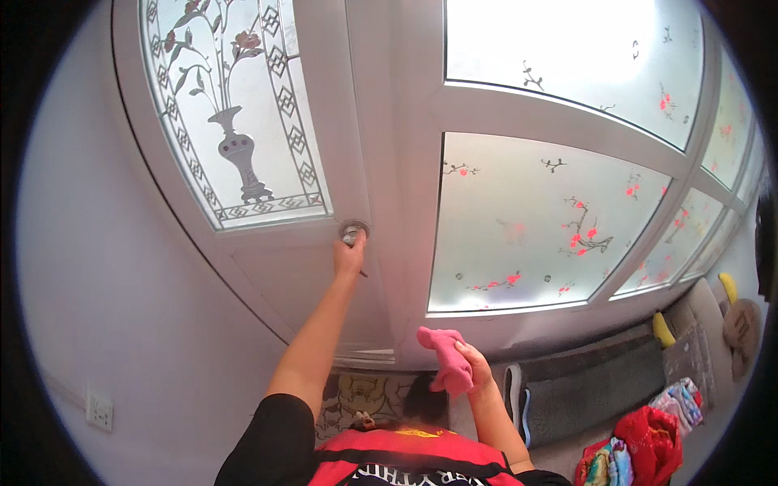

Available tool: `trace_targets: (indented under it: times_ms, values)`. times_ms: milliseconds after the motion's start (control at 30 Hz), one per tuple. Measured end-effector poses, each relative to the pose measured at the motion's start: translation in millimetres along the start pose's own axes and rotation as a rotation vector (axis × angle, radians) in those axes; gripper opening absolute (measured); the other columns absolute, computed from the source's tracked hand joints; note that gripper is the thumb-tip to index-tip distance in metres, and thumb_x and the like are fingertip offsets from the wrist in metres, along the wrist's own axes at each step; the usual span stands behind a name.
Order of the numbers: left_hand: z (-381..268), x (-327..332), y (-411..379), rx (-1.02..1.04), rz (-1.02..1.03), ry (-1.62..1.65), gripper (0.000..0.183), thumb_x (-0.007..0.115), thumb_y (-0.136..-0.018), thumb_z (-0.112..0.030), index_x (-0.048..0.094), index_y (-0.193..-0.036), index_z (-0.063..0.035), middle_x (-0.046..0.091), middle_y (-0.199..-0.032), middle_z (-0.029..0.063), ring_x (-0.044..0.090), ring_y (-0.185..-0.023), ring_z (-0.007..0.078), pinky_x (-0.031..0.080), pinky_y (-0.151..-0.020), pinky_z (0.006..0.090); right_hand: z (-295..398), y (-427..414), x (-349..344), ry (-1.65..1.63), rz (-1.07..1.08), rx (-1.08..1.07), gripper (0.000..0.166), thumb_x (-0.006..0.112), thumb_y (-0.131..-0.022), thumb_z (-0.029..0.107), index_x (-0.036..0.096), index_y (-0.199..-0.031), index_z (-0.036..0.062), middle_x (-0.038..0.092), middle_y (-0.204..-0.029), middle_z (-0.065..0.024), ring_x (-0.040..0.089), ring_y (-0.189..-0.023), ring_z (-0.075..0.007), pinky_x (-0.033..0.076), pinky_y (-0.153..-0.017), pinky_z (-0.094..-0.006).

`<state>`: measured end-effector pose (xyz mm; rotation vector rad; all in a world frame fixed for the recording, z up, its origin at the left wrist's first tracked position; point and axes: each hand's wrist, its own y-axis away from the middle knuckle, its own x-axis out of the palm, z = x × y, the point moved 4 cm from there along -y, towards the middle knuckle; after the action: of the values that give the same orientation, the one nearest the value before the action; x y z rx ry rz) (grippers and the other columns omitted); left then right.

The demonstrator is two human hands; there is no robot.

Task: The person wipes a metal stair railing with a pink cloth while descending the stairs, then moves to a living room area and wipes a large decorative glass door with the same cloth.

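Note:
My left hand (349,255) is closed around the round metal knob (352,232) of a white door (298,279). The door stands in its frame, and its glass pane (200,109) carries a vase-and-flower design. Lower and to the right, my right hand (478,367) holds a crumpled pink cloth (451,364) in front of my body. Both ends of the cloth stick out past my fingers. Beneath the cloth, part of the floor is hidden.
Frosted windows (541,225) with red blossom prints run along the right. Below them stands a grey sofa (595,389) with yellow cushions (664,330) and a bundle of red cloth (650,443). A patterned mat (358,395) lies at the door's foot. The left wall has a socket (99,411).

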<state>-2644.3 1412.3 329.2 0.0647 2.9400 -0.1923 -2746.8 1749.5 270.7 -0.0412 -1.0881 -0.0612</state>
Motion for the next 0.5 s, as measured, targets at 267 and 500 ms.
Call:
trace_targets:
  times_ms: [267, 500]
  values:
    - [9.4, -47.5, -52.5, 0.554, -0.169, -0.044, 0.031, 0.068, -0.085, -0.020, 0.058, -0.103, 0.0025, 0.062, -0.083, 0.0042, 0.057, -0.075, 0.0126, 0.048, -0.070, 0.0287, 12.7, -0.3, 57.4, 0.270, -0.091, -0.100, 0.041, 0.054, -0.096, 0.021, 0.049, -0.131, -0.0011, 0.061, -0.117, -0.0098, 0.061, -0.104, -0.0176, 0.050, -0.091, -0.0331]
    - [-24.7, -56.7, 158.2, 0.274, 0.931, 0.391, 0.015, 0.052, -0.097, -0.010, 0.059, -0.103, 0.0010, 0.063, -0.097, 0.0085, 0.061, -0.081, 0.0150, 0.049, -0.076, 0.0275, 45.2, -12.1, 124.7, 0.869, -0.245, -0.113, 0.036, 0.056, -0.096, 0.027, 0.058, -0.119, -0.0011, 0.062, -0.100, -0.0007, 0.057, -0.090, -0.0077, 0.048, -0.080, -0.0259]
